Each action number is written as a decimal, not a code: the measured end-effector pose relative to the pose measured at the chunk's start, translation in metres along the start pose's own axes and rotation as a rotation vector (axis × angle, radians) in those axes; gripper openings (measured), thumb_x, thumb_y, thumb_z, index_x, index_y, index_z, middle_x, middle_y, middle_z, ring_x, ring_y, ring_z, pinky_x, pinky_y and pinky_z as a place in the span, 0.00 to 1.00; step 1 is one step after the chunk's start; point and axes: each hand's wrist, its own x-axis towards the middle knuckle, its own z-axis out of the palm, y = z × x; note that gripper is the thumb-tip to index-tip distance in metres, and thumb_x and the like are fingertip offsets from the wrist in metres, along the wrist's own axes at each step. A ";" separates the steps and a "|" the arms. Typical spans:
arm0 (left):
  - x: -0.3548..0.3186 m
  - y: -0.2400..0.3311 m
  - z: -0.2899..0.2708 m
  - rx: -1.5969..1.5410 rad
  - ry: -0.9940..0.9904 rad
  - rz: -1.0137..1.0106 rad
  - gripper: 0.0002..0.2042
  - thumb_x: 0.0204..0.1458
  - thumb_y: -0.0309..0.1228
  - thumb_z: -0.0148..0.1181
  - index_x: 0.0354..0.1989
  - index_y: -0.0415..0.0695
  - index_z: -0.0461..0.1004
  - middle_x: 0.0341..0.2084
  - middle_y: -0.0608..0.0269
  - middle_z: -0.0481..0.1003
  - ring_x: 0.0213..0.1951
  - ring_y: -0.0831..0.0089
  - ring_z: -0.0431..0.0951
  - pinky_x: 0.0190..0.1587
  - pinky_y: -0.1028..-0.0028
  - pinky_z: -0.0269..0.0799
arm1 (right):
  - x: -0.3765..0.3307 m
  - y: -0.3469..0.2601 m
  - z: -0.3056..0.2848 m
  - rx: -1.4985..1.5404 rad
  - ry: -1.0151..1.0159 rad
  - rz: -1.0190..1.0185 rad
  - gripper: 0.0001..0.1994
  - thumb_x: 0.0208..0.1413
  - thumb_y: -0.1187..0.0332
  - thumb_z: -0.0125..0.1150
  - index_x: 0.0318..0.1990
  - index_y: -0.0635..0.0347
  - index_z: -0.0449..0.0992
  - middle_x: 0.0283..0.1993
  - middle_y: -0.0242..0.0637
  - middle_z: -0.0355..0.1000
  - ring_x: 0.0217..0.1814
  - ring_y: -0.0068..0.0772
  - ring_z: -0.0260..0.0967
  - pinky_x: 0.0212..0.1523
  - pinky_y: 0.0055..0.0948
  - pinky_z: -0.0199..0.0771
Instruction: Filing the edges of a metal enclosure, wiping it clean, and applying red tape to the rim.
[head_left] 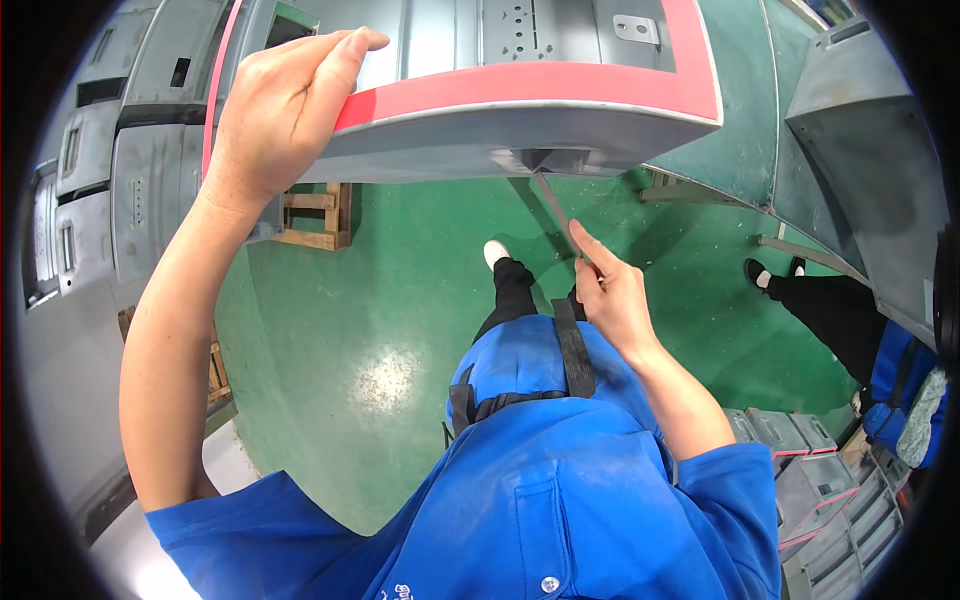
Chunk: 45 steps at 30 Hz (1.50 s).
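A grey sheet-metal cabinet (440, 140) with a red-pink border along its rim spans the top of the view, its ribbed inside facing up. My left hand (290, 110) is closed over its left part, the thumb stretched along the red edge; the other fingertips are hardly visible. Low on the near wall is a small rectangular opening (555, 160). My right hand (612, 300) grips a thin flat metal file (556, 208), with the index finger laid along it. The file slants up to the opening, and its far tip is at or inside it.
Grey metal housings (150, 190) are stacked at the left, near a wooden pallet (335, 215). More housings (815, 490) stand at the lower right. A co-worker in blue and black (850, 330) is at the right, beside a large grey metal piece (870, 150). The floor (330, 330) is green.
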 end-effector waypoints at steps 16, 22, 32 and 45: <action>0.000 -0.001 0.001 0.005 0.012 0.017 0.16 0.55 0.31 0.38 0.36 0.31 0.71 0.15 0.64 0.63 0.19 0.77 0.61 0.25 0.79 0.60 | -0.001 -0.006 0.001 -0.069 0.018 -0.009 0.20 0.50 0.78 0.45 0.53 0.62 0.64 0.15 0.46 0.61 0.15 0.26 0.59 0.24 0.22 0.63; 0.000 0.002 0.002 0.007 0.030 0.031 0.16 0.55 0.30 0.38 0.36 0.31 0.71 0.15 0.63 0.64 0.19 0.76 0.62 0.26 0.78 0.60 | -0.001 -0.007 0.008 -0.061 0.044 0.006 0.19 0.49 0.77 0.45 0.52 0.62 0.64 0.20 0.53 0.65 0.18 0.38 0.65 0.28 0.26 0.66; 0.002 -0.002 0.004 -0.033 0.078 0.022 0.13 0.53 0.33 0.44 0.32 0.36 0.74 0.17 0.52 0.71 0.20 0.66 0.70 0.27 0.74 0.66 | -0.003 0.007 0.036 0.137 0.133 0.098 0.21 0.50 0.78 0.44 0.54 0.57 0.64 0.14 0.28 0.60 0.16 0.13 0.56 0.22 0.17 0.62; 0.002 0.001 0.003 0.007 0.045 0.037 0.17 0.56 0.32 0.37 0.36 0.33 0.71 0.15 0.62 0.63 0.20 0.75 0.62 0.27 0.77 0.61 | -0.006 0.008 0.038 0.211 0.156 0.155 0.20 0.50 0.75 0.46 0.53 0.54 0.65 0.16 0.35 0.63 0.18 0.17 0.57 0.25 0.18 0.62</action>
